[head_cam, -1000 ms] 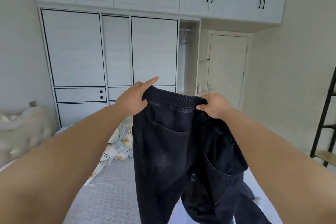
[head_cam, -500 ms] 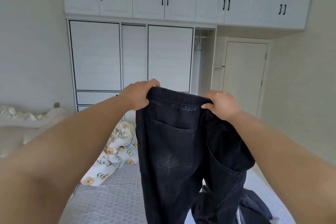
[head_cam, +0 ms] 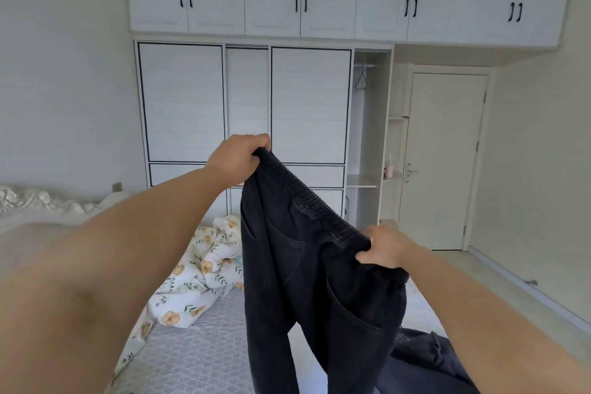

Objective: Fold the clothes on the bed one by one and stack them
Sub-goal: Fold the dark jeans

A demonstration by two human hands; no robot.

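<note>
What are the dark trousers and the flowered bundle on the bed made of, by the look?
Dark trousers: looks like faded black denim or heavy cotton twill, matte, with a ribbed elastic waistband and stitched patch pockets. Flowered bundle: thin soft woven cloth, probably printed cotton, matte, crumpled into loose folds. Exact fibres cannot be told.

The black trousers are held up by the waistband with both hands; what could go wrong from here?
1. The black trousers hang tilted, left hand above right hand, so the legs may fold unevenly.
2. Their legs may land on the dark garment on the bed and tangle.
</note>
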